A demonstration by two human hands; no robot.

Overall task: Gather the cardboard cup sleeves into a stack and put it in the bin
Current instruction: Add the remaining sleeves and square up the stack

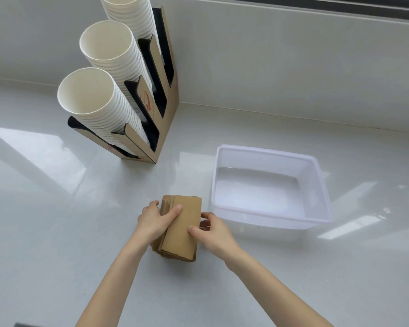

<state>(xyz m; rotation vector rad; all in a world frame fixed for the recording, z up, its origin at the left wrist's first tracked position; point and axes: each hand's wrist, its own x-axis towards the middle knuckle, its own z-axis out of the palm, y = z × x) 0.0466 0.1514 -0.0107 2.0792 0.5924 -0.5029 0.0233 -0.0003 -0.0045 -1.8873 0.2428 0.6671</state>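
A stack of brown cardboard cup sleeves lies flat on the white counter, its edges slightly uneven. My left hand grips the stack's left side, thumb pressed on the top sleeve. My right hand holds the right side, thumb on top and fingers curled against the edge. The translucent white plastic bin stands just right of the stack, with nothing inside it.
A cardboard cup dispenser with three slanted columns of white paper cups stands at the back left. A white wall ledge runs along the back of the counter.
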